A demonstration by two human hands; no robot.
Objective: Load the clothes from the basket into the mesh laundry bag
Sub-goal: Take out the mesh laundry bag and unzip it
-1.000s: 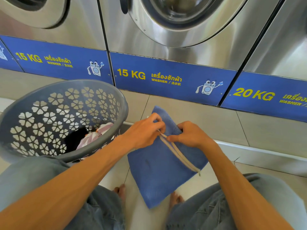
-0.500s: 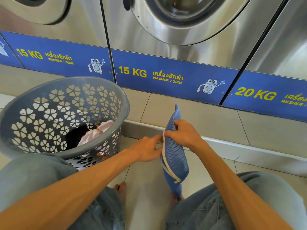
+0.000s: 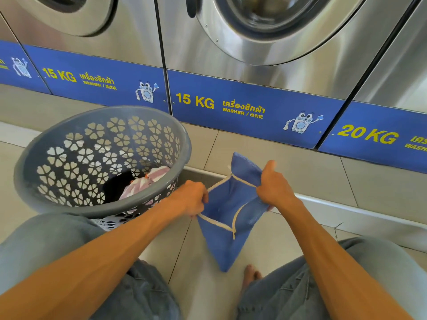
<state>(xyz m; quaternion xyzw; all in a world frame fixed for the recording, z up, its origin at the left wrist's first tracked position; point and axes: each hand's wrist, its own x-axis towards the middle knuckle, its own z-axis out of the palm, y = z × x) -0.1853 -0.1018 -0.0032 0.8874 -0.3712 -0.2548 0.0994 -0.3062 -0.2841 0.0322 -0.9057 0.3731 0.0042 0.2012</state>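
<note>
The blue mesh laundry bag (image 3: pixel 228 218) hangs in the air between the person's knees, above the tiled floor (image 3: pixel 288 162), with its lower corner pointing down toward a bare foot (image 3: pixel 250 274). Its white-edged zipper opening (image 3: pixel 227 204) is spread wide. No garment is visible inside the bag.

The left hand (image 3: pixel 191 198) is clenched on the near-left edge of the opening. The right hand (image 3: pixel 271 185) is clenched on the far-right edge, with the thumb raised. Together the hands pull the mouth apart.

The grey basket (image 3: pixel 30 158), with flower-shaped cut-outs, stands just left of the bag, beside the person's left knee. The clothes (image 3: pixel 150 179) lie at its bottom: a pink-and-white striped piece and a dark piece next to it. How many items there are cannot be told.

Status, as a judgement: the bag is open and ready for loading; the transfer itself appears not to have begun. Every garment is left to move, and one hand must release the bag to reach the basket.

Stainless washers (image 3: pixel 254 42) with blue capacity labels stand behind.
</note>
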